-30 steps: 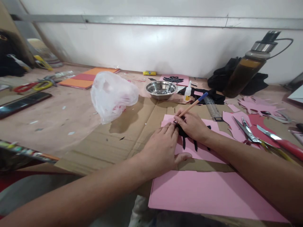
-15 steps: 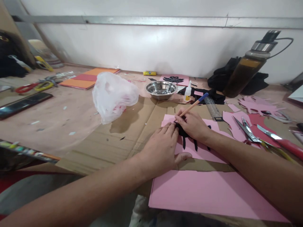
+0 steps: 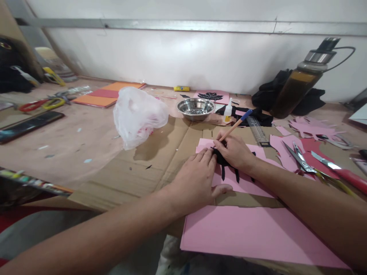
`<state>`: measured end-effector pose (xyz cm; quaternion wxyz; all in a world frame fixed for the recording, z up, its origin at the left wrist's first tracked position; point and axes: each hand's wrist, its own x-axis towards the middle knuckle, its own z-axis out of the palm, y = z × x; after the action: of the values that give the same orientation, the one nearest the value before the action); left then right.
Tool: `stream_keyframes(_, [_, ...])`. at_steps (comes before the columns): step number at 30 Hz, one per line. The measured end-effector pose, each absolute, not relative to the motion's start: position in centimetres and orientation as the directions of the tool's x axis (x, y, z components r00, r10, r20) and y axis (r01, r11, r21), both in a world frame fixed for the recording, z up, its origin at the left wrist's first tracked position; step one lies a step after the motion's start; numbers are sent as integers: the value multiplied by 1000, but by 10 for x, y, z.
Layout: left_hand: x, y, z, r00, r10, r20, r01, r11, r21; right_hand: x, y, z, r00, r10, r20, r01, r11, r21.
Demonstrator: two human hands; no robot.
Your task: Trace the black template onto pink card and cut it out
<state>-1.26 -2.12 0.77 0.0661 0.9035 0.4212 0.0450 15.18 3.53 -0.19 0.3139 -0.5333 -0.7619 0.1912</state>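
My right hand (image 3: pixel 233 151) grips a ballpoint pen (image 3: pixel 236 124) with an orange barrel and a blue end. The pen's tip is down at the upper left edge of a black cut-out (image 3: pixel 219 157), partly covered by both hands. Narrow black strips run down from this cut-out over a pink sheet (image 3: pixel 243 185). My left hand (image 3: pixel 197 175) lies flat, fingertips on the cut-out's left side and thumb stretched out over the pink sheet. Larger pink sheets (image 3: pixel 246 233) lie nearer to me, below the first one.
Cardboard (image 3: pixel 114 179) lies beneath the work. Behind are a white plastic bag (image 3: pixel 140 114), a metal bowl (image 3: pixel 195 109) and a glue bottle (image 3: pixel 228 110). On the right are scissors (image 3: pixel 304 162), a red-handled cutter (image 3: pixel 341 170) and a tall drink bottle (image 3: pixel 301 82); a phone (image 3: pixel 31 126) rests at left.
The pen has shifted very slightly, its tip moving a little to the right, with a short dark line showing there. My left hand stays in place.
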Motion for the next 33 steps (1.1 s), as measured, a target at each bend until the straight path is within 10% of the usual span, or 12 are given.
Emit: stream_keyframes(33, [-16,-22,8,632,772,71,742,-629,232,152,36,-3,-225,920,319,638,387,-666])
